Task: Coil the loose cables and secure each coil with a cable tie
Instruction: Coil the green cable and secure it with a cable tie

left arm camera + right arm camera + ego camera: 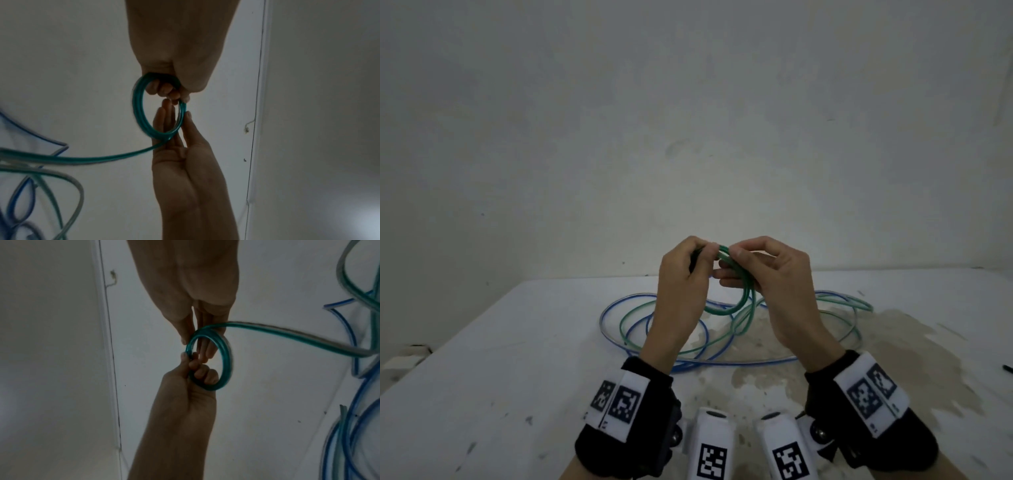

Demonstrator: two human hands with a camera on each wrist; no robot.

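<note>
Above the white table (pixel 482 359), both hands hold a small green cable coil (pixel 736 294) in the air. Loose green and blue cable (pixel 619 308) sprawls on the tabletop below. Left hand (pixel 681 274) curls tightly round the coil; right hand (pixel 774 270) pinches it between thumb and straight fingers.

both forearms run off the head view's bottom edge; a small dark object (pixel 1007 368) is cut by its right edge; the blue cable (pixel 18 199) blurs at the left wrist view's left edge
</note>
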